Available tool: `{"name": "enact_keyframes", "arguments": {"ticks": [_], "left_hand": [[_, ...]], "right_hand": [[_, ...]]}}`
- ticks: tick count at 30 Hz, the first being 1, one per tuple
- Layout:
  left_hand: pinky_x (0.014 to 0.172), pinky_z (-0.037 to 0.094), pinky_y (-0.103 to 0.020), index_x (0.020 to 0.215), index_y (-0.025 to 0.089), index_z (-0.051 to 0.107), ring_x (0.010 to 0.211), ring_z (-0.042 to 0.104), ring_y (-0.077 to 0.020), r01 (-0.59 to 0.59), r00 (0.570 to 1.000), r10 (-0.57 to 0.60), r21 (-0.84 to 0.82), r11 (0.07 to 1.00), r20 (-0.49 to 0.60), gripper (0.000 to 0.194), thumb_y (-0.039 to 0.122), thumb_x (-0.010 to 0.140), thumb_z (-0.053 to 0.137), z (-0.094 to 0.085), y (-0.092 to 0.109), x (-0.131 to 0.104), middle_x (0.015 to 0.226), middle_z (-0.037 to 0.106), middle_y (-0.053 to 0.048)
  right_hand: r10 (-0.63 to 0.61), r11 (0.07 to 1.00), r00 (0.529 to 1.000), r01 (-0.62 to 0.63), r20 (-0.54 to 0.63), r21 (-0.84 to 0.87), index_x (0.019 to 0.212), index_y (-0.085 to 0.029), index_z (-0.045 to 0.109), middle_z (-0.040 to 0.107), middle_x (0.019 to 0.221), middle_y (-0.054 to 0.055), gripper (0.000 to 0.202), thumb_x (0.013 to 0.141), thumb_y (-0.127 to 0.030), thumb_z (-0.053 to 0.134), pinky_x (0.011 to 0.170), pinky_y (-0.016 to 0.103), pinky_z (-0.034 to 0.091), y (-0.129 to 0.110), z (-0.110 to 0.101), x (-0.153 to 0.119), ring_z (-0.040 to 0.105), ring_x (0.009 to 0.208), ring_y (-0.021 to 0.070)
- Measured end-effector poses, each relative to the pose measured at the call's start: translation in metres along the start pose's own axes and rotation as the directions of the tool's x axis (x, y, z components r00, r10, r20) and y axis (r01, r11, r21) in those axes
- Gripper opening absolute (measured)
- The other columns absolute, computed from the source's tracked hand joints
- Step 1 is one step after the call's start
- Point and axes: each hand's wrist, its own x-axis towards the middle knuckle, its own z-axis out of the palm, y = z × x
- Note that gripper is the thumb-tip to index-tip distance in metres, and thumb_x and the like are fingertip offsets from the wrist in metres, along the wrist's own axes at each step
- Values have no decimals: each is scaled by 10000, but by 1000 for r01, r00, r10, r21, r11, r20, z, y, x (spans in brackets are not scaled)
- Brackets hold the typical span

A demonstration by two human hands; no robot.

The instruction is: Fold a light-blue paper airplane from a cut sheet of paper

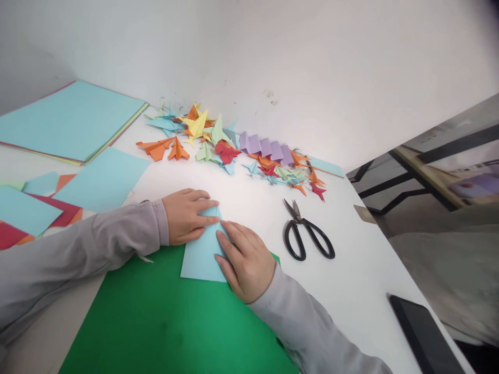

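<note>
A light blue sheet of paper [202,259] lies on a green mat [175,311], its upper end narrowing to a folded point. My left hand [189,215] rests on the upper left of the sheet, fingers apart and pointing right. From the lower right, my right hand [245,259] lies on the sheet's right side, its fingers spread a little and the fingertips on the paper near the point. Neither hand is wrapped round anything. Part of the sheet is hidden under both hands.
Black-handled scissors [300,228] lie partly open to the right, with a dark phone [424,335] at the table's right edge. Folded paper figures [197,124] line the wall. Large blue sheets [74,122] are stacked at the back left, loose coloured pieces [27,208] nearer.
</note>
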Motion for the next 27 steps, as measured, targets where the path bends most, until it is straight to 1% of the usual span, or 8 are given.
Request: {"name": "enact_keyframes", "arguments": {"ticks": [5, 12, 16, 19, 22, 27], "left_hand": [[859, 382, -429, 1082, 240, 559, 1080, 414, -259, 7, 1000, -7, 18, 1000, 0, 335, 274, 759, 478, 1, 1, -1, 1208, 493, -89], [846, 388, -429, 1058, 229, 577, 1070, 420, -267, 14, 1000, -13, 42, 999, -14, 312, 255, 773, 453, 2, 3, 1, 1204, 499, -91], [841, 396, -435, 1052, 221, 580, 1069, 421, -274, 23, 1000, -23, 43, 999, -14, 305, 255, 786, 435, 3, 3, 1, 1215, 503, -69], [844, 398, -439, 1065, 227, 572, 1087, 409, -275, 21, 1000, -21, 42, 999, -9, 307, 252, 792, 434, 3, 3, 0, 1199, 523, -53], [844, 402, -436, 1083, 230, 562, 1095, 406, -275, 32, 999, -32, 42, 999, -1, 316, 251, 796, 432, 3, 3, 0, 1207, 520, -50], [870, 393, -418, 1100, 226, 558, 1103, 400, -272, 37, 999, -38, 36, 999, 19, 328, 248, 805, 416, 3, 4, 0, 1213, 518, -42]], "right_hand": [[11, 1000, 1000, -10, 20, -25, 1060, -81, 565, 541, 1155, 175, 341, 809, -272, 437, 858, 450, 426, 0, 1, -1, 474, 1072, 272], [8, 996, 993, 3, 118, -95, 1103, -56, 543, 521, 1196, 177, 404, 825, -316, 408, 897, 478, 376, -2, -2, 0, 459, 1094, 293], [1, 994, 992, 13, 130, -107, 1121, -45, 530, 515, 1201, 187, 462, 821, -375, 408, 900, 485, 372, -3, -2, 0, 453, 1101, 299], [-5, 991, 993, 21, 121, -131, 1116, -39, 535, 523, 1192, 189, 465, 823, -378, 409, 902, 493, 372, -4, -3, 1, 469, 1089, 299], [-41, 983, 995, 57, 92, -174, 1076, -24, 561, 567, 1129, 199, 443, 827, -360, 414, 906, 502, 370, -7, -6, -1, 515, 1031, 295], [-107, 968, 994, 109, 25, -228, 900, 1, 630, 656, 894, 214, 405, 821, -340, 428, 909, 496, 378, -20, -14, -7, 582, 879, 280]]}}
